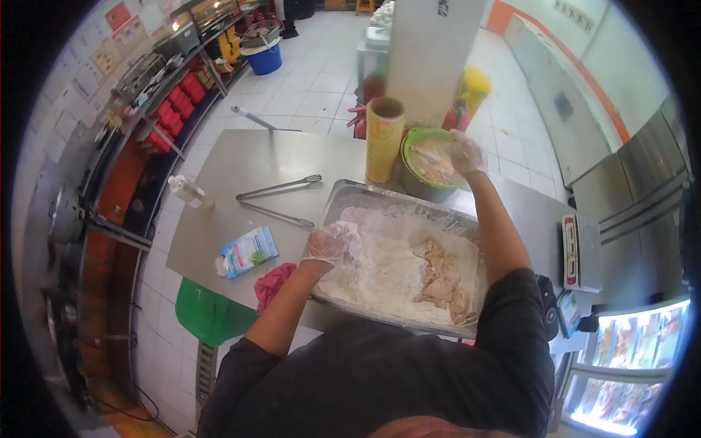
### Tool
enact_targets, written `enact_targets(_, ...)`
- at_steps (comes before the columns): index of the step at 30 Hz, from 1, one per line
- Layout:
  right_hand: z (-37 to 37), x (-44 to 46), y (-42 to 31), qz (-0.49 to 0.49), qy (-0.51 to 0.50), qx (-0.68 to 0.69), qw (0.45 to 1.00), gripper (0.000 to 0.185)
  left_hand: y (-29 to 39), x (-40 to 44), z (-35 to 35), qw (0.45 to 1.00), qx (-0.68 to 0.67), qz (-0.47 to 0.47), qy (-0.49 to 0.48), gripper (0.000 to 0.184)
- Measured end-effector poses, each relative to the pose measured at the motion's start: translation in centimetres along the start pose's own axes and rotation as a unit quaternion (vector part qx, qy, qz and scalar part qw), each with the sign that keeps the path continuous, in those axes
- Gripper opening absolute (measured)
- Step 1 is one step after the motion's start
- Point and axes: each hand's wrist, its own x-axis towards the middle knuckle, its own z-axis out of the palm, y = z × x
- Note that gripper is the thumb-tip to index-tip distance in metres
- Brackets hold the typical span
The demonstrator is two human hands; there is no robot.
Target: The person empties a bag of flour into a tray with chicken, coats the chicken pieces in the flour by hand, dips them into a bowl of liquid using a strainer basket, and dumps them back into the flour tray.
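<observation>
A deep metal tray point(398, 319) holds white flour point(383, 259), with several pieces of floured raw meat point(440, 281), which look like chicken, along its right side. My left hand point(326, 245), in a clear plastic glove, is at the tray's left side. Its floury fingertips blend into the flour, so their grip does not show. Behind the tray stands a bucket point(410, 166) with a lime-green rim, containing pale, wet pieces in cloudy liquid. My right hand point(467, 155), also gloved, is at the bucket's right edge, fingers curled over the rim.
Left of the tray lie metal tongs point(281, 201), a blue-and-white packet point(250, 252) and a pink cloth point(274, 287). A tall roll of wrap point(384, 139) stands beside the bucket on the steel table point(241, 157). Beyond is a pillar point(431, 58); a scale point(577, 252) is at right.
</observation>
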Motion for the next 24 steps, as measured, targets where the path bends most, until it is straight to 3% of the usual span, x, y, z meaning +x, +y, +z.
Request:
enact_targets(2,-3.0,-5.6,-2.8,-0.038,0.046,0.123,0.991,0.038,7.9,2.6,-2.8,0.999,0.043,-0.009,0.029,0.017)
enact_targets(3,-4.8,-8.2,-4.2,-0.037,0.018,0.128,0.991,0.038,11.4,4.0,-3.7,0.999,0.047,-0.007,0.018,0.017)
enact_targets(4,-5.9,-11.0,-5.2,-0.035,-0.01,0.133,0.99,0.039,14.7,5.6,-4.3,0.997,-0.022,-0.076,-0.017,0.017)
enact_targets(6,-6.3,-16.9,-5.6,-0.075,-0.03,0.128,0.988,0.039,14.3,9.3,-3.2,0.998,-0.015,-0.032,-0.053,0.02)
enact_targets(8,-7.1,-22.1,-6.5,-0.096,-0.045,0.179,0.978,0.038,12.1,13.5,-0.7,0.991,0.064,0.115,-0.019,0.023)
enact_targets(9,-8.2,-24.2,-7.8,-0.067,-0.054,0.21,0.974,0.035,12.5,15.4,0.7,0.987,0.071,0.145,0.014,0.025)
enact_targets(12,-9.3,-30.1,-9.1,0.006,-0.069,0.242,0.968,0.027,14.0,21.7,4.5,0.986,0.039,0.158,-0.024,0.025)
enact_targets(14,-9.3,-33.9,-9.4,0.05,-0.075,0.242,0.966,0.024,13.2,26.0,8.1,0.998,-0.026,0.041,-0.05,0.026)
enact_targets(15,-9.1,-35.8,-9.5,0.06,-0.08,0.179,0.979,0.024,15.1,26.5,8.8,0.996,-0.024,0.051,-0.063,0.026)
enact_targets(16,-9.3,-36.8,-9.7,0.071,-0.085,0.116,0.987,0.024,17.7,26.9,9.1,0.975,0.154,0.133,-0.084,0.031)
enact_targets(19,-12.0,-39.0,-10.7,0.067,-0.036,0.122,0.99,0.024,13.1,32.1,13.4,0.958,0.232,0.162,-0.04,0.05)
enact_targets(20,-11.4,-40.1,-10.5,0.081,-0.031,0.124,0.989,0.024,12.9,32.4,14.1,0.969,0.208,0.11,-0.067,0.052)
enact_targets(22,-9.8,-42.0,-9.2,0.047,0.085,0.061,0.993,0.027,14.3,32.9,15.3,0.976,0.183,0.069,-0.097,0.054)
enact_targets(24,-9.4,-43.3,-8.3,0.052,0.076,0.034,0.995,0.03,15.5,33.7,16.2,0.895,0.419,0.119,-0.102,0.052)
